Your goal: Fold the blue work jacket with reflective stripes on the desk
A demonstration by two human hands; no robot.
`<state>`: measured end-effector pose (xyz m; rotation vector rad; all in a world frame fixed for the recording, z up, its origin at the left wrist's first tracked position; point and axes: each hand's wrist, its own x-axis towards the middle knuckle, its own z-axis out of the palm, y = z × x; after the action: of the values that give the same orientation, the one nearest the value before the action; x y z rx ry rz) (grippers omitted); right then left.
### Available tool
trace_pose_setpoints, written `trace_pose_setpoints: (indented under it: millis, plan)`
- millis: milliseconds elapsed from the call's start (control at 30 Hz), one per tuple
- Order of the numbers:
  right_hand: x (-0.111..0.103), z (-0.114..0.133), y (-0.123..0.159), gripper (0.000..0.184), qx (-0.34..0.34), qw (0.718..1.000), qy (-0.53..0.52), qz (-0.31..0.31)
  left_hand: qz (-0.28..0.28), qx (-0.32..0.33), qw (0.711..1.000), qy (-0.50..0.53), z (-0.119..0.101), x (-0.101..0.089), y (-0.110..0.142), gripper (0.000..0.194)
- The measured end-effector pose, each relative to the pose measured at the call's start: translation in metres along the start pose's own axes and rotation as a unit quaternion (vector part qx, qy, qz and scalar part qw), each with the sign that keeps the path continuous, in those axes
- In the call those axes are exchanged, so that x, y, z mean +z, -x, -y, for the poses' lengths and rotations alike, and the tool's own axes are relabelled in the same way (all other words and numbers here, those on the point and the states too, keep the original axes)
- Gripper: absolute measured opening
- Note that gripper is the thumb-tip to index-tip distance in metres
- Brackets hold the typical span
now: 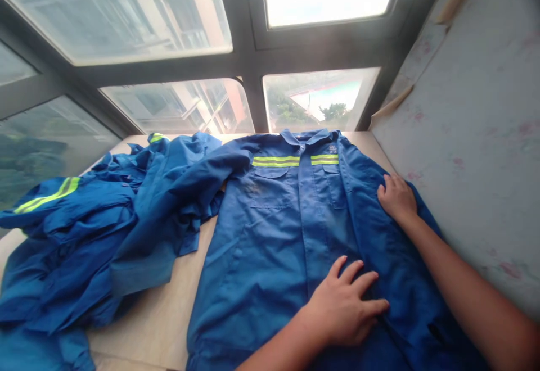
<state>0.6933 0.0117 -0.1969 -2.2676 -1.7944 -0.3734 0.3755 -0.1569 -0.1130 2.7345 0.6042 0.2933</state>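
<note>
A blue work shirt (pixel 278 219) with yellow reflective stripes across the chest lies face up and buttoned on a light wooden table (pixel 160 326). My left hand (pixel 343 306) rests flat on its lower front, fingers spread and pointing right. Farther up, my right hand (pixel 396 197) presses on the shirt's right sleeve near the shoulder, with the fingers curled down onto the cloth. Neither hand holds anything lifted.
A heap of more blue work clothes (pixel 84 236) with reflective stripes covers the left of the table. A pale patterned wall (pixel 476 152) runs close along the right. Large windows (pixel 181 107) stand behind the table's far edge.
</note>
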Motion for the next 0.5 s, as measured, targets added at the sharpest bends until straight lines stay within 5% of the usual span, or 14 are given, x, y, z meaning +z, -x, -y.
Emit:
trace_pose_setpoints:
  millis: [267, 367, 500]
  plan:
    - [-0.04, 0.064, 0.011, 0.045, 0.016, 0.998, -0.062, 0.007, -0.024, 0.0, 1.0, -0.019, -0.003, 0.009, 0.003, 0.038]
    - [-0.039, 0.092, 0.041, 0.048, 0.011, 0.996, -0.089, 0.018, -0.037, -0.015, 0.999, 0.009, -0.001, 0.013, -0.001, 0.037]
    - [-0.029, 0.11, 0.069, 0.049, -0.005, 0.997, -0.078, 0.005, -0.128, -0.099, 0.981, 0.105, 0.01, 0.023, -0.008, 0.037]
